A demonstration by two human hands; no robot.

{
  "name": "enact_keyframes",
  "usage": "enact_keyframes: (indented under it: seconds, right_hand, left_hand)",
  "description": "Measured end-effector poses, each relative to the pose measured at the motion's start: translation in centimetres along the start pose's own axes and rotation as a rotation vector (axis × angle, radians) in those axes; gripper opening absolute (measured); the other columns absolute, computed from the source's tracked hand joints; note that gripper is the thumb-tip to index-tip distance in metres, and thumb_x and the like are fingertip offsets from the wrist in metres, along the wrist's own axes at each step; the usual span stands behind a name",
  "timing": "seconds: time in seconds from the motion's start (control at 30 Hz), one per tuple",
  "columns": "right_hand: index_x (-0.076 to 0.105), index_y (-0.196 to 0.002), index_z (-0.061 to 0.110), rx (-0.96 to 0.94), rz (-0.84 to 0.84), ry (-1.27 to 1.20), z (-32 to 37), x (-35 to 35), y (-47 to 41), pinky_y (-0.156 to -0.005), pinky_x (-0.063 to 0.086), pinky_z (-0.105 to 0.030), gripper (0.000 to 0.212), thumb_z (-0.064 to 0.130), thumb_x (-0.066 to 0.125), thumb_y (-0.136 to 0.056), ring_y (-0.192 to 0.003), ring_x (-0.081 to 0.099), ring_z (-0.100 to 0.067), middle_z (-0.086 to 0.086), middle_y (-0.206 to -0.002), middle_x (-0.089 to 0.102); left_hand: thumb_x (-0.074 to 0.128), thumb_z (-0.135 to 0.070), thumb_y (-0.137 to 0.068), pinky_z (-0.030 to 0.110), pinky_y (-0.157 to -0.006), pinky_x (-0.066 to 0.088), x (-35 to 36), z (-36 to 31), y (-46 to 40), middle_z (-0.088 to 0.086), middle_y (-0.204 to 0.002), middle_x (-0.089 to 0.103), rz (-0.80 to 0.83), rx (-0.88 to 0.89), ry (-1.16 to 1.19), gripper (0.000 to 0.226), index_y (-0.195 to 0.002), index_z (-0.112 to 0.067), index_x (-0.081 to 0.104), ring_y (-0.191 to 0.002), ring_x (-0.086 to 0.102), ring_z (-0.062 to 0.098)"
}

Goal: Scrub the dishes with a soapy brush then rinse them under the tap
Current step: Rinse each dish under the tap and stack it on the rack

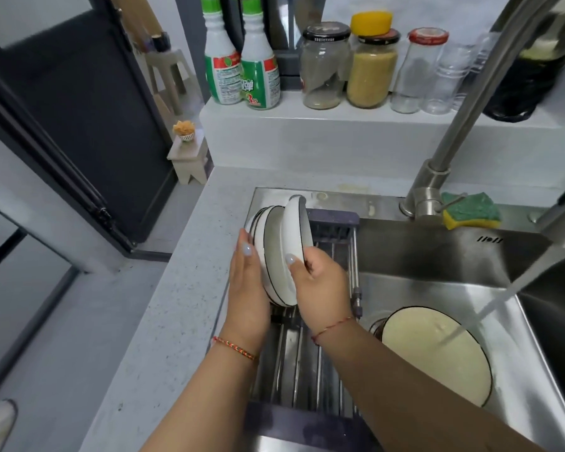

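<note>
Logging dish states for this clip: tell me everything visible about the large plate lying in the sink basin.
The large plate is round, cream-white with a thin dark rim line, and looks ceramic. It lies tilted in the steel sink, resting partly over another dark-rimmed dish at its left edge. The stream of tap water lands on its upper right part. Neither hand touches it.

The right green-labelled bottle (260, 65) shows a "3"; its other print is unreadable.
</note>
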State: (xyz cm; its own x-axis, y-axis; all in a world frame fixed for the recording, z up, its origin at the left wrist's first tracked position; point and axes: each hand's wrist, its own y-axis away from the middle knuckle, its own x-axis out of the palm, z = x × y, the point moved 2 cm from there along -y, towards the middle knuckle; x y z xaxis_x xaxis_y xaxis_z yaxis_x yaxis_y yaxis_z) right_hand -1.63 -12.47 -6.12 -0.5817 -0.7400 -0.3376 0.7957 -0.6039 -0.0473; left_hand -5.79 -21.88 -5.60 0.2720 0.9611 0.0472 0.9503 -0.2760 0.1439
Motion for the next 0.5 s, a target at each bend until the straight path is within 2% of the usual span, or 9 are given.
enact_keyframes:
  seconds: [0.13,0.23,0.3,0.37,0.43,0.5]
  right_hand:
    - [0.044,-0.067,-0.001,0.020,-0.009,0.039,-0.7,1.5,-0.6,-0.053,0.028,-0.031,0.035,0.021,0.055,-0.092,-0.056,0.033,-0.016,-0.015,-0.059,0.041]
    - [0.047,-0.067,0.005,0.009,0.003,0.092,-1.0,2.6,-0.5,-0.054,0.032,-0.030,0.032,0.023,0.054,-0.093,-0.057,0.041,-0.019,-0.012,-0.061,0.050]
    - [0.052,-0.071,0.006,0.004,0.012,0.109,-0.9,3.3,-0.5,-0.057,0.037,-0.030,0.028,0.024,0.052,-0.093,-0.062,0.049,-0.021,-0.005,-0.063,0.054]
    - [0.058,-0.078,0.011,-0.001,0.014,0.106,-0.7,3.8,-0.4,-0.056,0.036,-0.026,0.021,0.024,0.052,-0.094,-0.064,0.049,-0.016,0.006,-0.064,0.054]
    - [0.065,-0.089,0.014,-0.007,0.004,0.109,-0.5,4.1,-0.3,-0.056,0.034,-0.019,0.018,0.025,0.052,-0.094,-0.068,0.050,-0.009,0.007,-0.071,0.060]
    - [0.067,-0.094,0.015,-0.014,-0.001,0.100,-0.6,4.1,-0.2,-0.057,0.034,-0.017,0.018,0.025,0.052,-0.094,-0.070,0.052,-0.008,0.005,-0.075,0.063]
  left_hand:
    - [0.027,-0.080,-0.077,0.038,-0.121,0.017,0.0,0.1,0.0,-0.018,-0.157,0.020,0.007,0.030,-0.036,0.088,-0.151,-0.034,0.016,-0.142,0.020,-0.002]
    - [0.024,-0.075,-0.082,0.037,-0.121,0.015,-0.1,0.1,0.2,-0.018,-0.156,0.022,0.017,0.033,-0.038,0.080,-0.151,-0.035,0.016,-0.141,0.020,-0.004]
    - [0.024,-0.066,-0.083,0.036,-0.121,0.016,-0.2,0.0,0.3,-0.020,-0.154,0.025,0.015,0.017,-0.018,0.074,-0.150,-0.037,0.018,-0.140,0.022,-0.005]
    - [0.025,-0.061,-0.083,0.031,-0.120,0.018,-0.2,-0.1,0.3,-0.019,-0.154,0.027,0.006,0.009,0.011,0.070,-0.149,-0.036,0.021,-0.139,0.025,-0.006]
    - [0.026,-0.057,-0.087,0.028,-0.120,0.018,-0.3,0.0,0.1,-0.018,-0.154,0.028,-0.003,0.011,0.024,0.066,-0.149,-0.035,0.022,-0.138,0.025,-0.007]
    - [0.026,-0.057,-0.087,0.031,-0.120,0.019,-0.3,0.1,0.1,-0.017,-0.154,0.028,-0.001,0.020,0.017,0.066,-0.149,-0.033,0.023,-0.139,0.026,-0.005]
